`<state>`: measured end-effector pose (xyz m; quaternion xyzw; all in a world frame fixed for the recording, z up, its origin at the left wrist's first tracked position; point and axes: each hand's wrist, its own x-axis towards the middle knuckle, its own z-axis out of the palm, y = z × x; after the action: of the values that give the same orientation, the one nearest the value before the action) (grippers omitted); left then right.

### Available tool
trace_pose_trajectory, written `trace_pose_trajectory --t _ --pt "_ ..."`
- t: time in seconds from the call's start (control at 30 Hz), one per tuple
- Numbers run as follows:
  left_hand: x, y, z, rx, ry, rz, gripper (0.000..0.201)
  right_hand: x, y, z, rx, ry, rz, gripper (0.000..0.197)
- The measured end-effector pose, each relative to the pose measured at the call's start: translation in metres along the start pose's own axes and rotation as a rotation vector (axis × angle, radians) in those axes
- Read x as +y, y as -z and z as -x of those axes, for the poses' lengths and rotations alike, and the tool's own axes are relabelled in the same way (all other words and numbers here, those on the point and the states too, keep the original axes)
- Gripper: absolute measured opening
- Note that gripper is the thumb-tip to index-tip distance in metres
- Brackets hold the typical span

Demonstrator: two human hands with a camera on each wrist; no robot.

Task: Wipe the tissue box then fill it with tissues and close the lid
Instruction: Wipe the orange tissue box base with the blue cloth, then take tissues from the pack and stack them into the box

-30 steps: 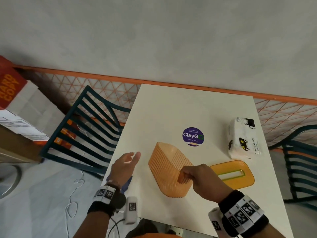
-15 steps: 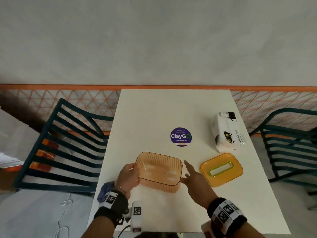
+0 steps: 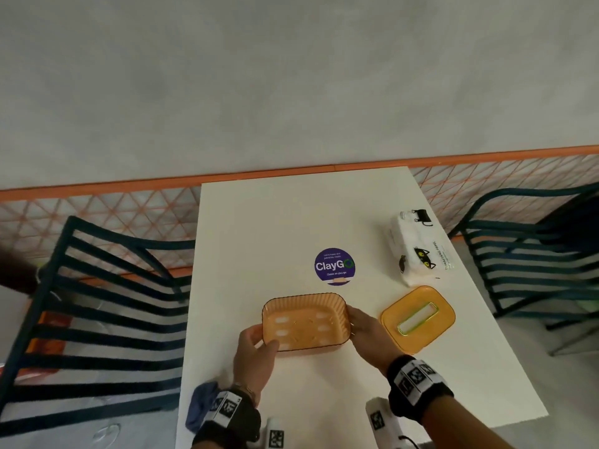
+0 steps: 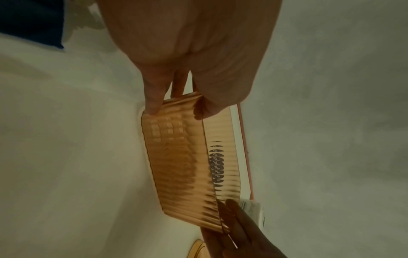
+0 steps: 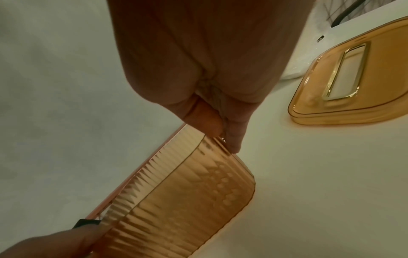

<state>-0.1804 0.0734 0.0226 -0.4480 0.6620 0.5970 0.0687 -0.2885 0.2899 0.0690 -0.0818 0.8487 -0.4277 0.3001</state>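
Note:
The ribbed orange tissue box (image 3: 306,322) stands mouth up on the white table (image 3: 291,215), without its lid. My left hand (image 3: 259,343) grips its left end, thumb over the rim (image 4: 174,104). My right hand (image 3: 359,325) holds its right end, thumb and fingers pinching the wall (image 5: 220,136). The orange lid (image 3: 418,319) with its slot lies flat to the right of the box (image 5: 344,83). Behind the lid lies a white tissue pack (image 3: 416,247) printed with black cats. A blue cloth (image 3: 201,406) sits at the table's near left edge, beside my left wrist.
A round purple ClayGo sticker (image 3: 334,266) marks the table behind the box. Dark slatted chairs stand on the left (image 3: 97,303) and on the right (image 3: 531,254). An orange lattice rail (image 3: 97,209) runs along the grey wall behind the table.
The box lay tipped on its side under my right hand; it now stands mouth up. My left hand came in to its left end and my right hand took its right end.

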Motion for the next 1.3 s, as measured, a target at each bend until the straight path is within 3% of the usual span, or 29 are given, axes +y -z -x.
trace_pose_trajectory --t 0.07,0.13,0.2,0.3,0.37,0.47,0.53,0.63,0.73,0.83,1.0,1.13,1.23,1.3 --pt "-0.003 -0.001 -0.004 -0.005 0.01 -0.002 0.041 -0.01 0.001 -0.001 0.005 -0.025 0.04 0.049" --pt "-0.006 0.001 -0.007 -0.013 0.027 0.002 0.04 -0.011 0.0 -0.004 0.007 -0.041 0.085 0.039" --pt "-0.006 0.003 -0.006 -0.028 0.052 -0.007 0.043 -0.005 0.001 -0.007 -0.017 -0.066 0.107 0.042" --pt "0.009 0.008 -0.003 0.016 0.036 -0.091 0.06 0.007 0.008 -0.008 -0.043 -0.193 0.066 0.066" --pt "0.032 0.011 -0.001 0.068 -0.065 -0.138 0.066 0.014 0.021 -0.01 0.059 -0.237 0.005 0.064" --pt "0.076 0.002 -0.005 0.064 -0.258 -0.239 0.062 0.031 0.054 -0.014 0.335 -0.283 -0.158 0.048" --pt "0.11 -0.017 -0.015 0.001 -0.338 -0.307 0.054 0.042 0.082 -0.019 0.482 -0.334 -0.331 0.055" --pt "0.168 -0.066 -0.032 -0.162 -0.413 -0.436 0.045 0.059 0.125 -0.029 0.585 -0.427 -0.591 0.074" --pt "0.216 -0.135 -0.052 -0.318 -0.459 -0.645 0.047 0.066 0.158 -0.039 0.554 -0.466 -0.737 0.084" --pt "0.246 -0.205 -0.072 -0.391 -0.436 -0.798 0.057 0.078 0.179 -0.054 0.525 -0.466 -0.775 0.085" --pt "0.267 -0.294 -0.102 -0.391 -0.378 -0.782 0.076 0.096 0.201 -0.079 0.459 -0.455 -0.787 0.049" --pt "0.275 -0.334 -0.119 -0.384 -0.415 -0.652 0.085 0.109 0.21 -0.093 0.411 -0.484 -0.771 0.038" --pt "0.272 -0.348 -0.129 -0.416 -0.438 -0.69 0.073 0.118 0.217 -0.107 0.385 -0.497 -0.653 0.035" --pt "0.267 -0.35 -0.132 -0.369 -0.44 -0.695 0.061 0.12 0.221 -0.113 0.376 -0.492 -0.587 0.033"
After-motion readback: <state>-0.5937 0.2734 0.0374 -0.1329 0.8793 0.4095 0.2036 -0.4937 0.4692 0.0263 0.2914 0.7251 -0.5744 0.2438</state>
